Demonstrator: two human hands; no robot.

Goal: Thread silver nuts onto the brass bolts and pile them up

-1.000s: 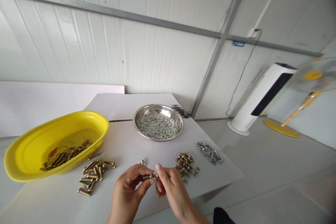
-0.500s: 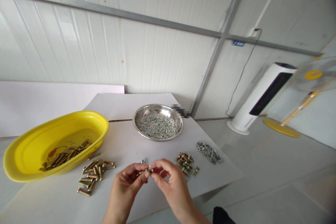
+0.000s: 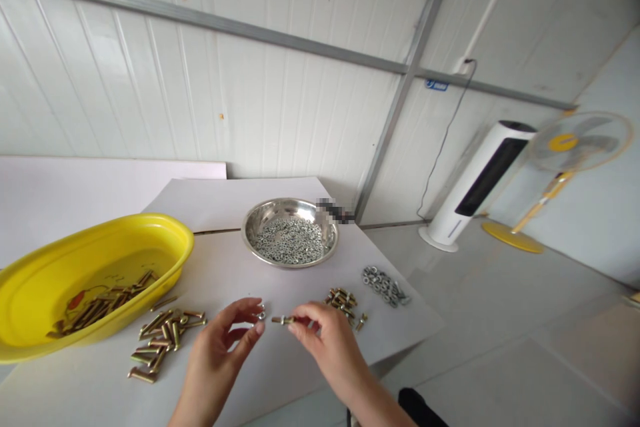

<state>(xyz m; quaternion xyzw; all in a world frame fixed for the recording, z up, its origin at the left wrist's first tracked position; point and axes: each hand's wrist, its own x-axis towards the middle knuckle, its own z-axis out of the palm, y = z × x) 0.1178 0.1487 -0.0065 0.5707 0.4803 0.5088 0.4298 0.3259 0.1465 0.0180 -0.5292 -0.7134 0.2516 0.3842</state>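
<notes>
Right hand point(image 3: 326, 341): pinches a gold-toned bolt point(image 3: 282, 320) by its shank; stiff, small, firm between fingertips.
Left hand point(image 3: 219, 351): open, empty, just beside a small steel nut point(image 3: 261, 314).

Right hand point(image 3: 327, 347) pinches a gold-coloured bolt point(image 3: 281, 320), left hand point(image 3: 217, 357) open.

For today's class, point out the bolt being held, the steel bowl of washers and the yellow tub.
Bolt point(image 3: 278, 320): head view, on its shank.
Steel bowl point(image 3: 289, 201): head view, on its rim.
Yellow tub point(image 3: 150, 219): head view, on its rim.
</notes>
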